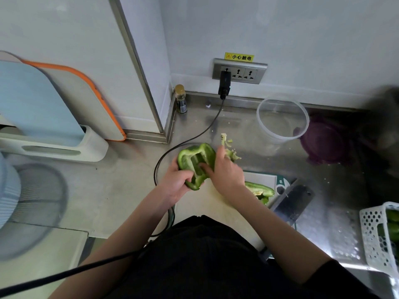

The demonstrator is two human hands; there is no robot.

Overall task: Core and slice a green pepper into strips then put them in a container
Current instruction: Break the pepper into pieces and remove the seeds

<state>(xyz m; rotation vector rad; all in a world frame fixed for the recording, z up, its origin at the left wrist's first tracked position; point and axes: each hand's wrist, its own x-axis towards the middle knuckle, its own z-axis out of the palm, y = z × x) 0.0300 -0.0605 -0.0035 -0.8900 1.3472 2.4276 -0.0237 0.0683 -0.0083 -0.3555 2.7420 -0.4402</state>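
The left hand [176, 182] grips a hollow green pepper half [195, 162] above the white cutting board [218, 203]; the right hand [226, 171] has its fingers curled inside it. At two o'clock stands a clear round plastic container [282, 119], a dark cleaver [294, 200] at four.

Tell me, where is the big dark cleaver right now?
The dark cleaver lies unheld on the steel counter, right of the white cutting board, beside a cut green pepper piece.

Two pepper halves [195, 164] [259, 189], one clear container [282, 120], one purple lid [326, 143], one cleaver [293, 201], one bottle [181, 99]
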